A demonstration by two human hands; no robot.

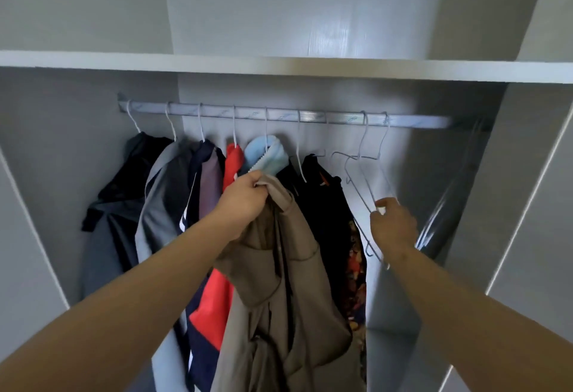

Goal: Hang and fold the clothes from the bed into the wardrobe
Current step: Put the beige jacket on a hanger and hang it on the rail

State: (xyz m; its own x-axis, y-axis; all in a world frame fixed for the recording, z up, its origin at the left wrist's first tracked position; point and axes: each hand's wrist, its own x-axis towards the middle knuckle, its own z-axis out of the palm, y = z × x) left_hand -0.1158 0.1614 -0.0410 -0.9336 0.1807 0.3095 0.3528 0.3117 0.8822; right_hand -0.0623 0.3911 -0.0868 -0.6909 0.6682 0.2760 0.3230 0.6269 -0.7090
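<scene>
While the left hand (245,202) clutches a beige garment (288,283) (bunched), the right hand (393,224) pinches seemingly one hanger (361,199).

Both bare arms reach forward and up, wide apart near the body and closer together at the hands. The left hand (245,202) is raised, back uppermost, its fingers curled tight round the top of a taupe garment (279,283). The right hand (393,224), a little lower and off to the right, pinches the lower part of an empty wire hanger (366,193) between thumb and fingers.
</scene>
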